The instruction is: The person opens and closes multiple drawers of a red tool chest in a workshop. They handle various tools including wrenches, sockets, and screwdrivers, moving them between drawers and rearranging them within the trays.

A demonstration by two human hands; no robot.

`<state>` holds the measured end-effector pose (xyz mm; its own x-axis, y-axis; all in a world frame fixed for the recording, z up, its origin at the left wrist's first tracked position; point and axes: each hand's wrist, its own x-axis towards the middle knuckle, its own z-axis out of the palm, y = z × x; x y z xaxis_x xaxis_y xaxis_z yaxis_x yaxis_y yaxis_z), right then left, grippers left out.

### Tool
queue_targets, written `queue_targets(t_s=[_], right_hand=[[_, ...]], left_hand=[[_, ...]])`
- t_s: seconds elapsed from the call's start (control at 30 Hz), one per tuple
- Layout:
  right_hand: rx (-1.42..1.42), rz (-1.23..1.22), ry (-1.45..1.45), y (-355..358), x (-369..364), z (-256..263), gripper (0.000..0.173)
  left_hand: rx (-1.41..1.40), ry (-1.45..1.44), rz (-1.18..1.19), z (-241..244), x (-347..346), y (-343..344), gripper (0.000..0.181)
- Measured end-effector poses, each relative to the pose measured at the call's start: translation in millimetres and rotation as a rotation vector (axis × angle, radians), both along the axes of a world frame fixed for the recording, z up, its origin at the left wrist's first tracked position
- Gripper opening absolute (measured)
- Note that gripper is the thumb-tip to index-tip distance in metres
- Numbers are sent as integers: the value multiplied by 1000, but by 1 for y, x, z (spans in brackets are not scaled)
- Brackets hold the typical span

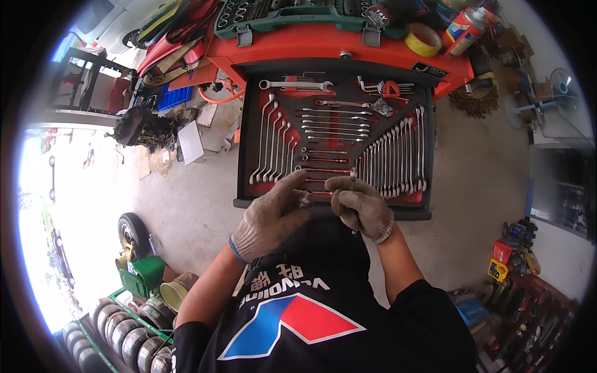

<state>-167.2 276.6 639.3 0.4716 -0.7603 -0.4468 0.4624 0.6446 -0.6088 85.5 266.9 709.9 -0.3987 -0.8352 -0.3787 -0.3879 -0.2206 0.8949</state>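
Note:
My left hand, in a grey knitted glove, hovers over the front edge of the open drawer. A pale, blurred shape shows by its fingertips; whether the hand holds it is unclear. Close by on the right, my gloved right hand is curled around a slim metal tool, whose ends peek out above and below the fist. Bright combination wrenches line the drawer's right side. Offset ring wrenches fill the left, and shorter wrenches lie crosswise in the middle. Hex keys sit at the back right.
The drawer belongs to a red tool cabinet. On top are a green socket-set case, a yellow tape roll and a spray can. An engine part and a wheel stand left; a fan is right.

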Motion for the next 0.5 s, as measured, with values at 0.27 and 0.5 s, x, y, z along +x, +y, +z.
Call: queue_targets(t_s=[0.27, 0.5], right_hand=[[-161, 127, 236, 15, 26, 11, 23], [-260, 328, 571, -1, 34, -9, 20]], left_hand=[[-233, -220, -322, 13, -12, -4, 64], [-307, -263, -191, -28, 14, 11, 44]])
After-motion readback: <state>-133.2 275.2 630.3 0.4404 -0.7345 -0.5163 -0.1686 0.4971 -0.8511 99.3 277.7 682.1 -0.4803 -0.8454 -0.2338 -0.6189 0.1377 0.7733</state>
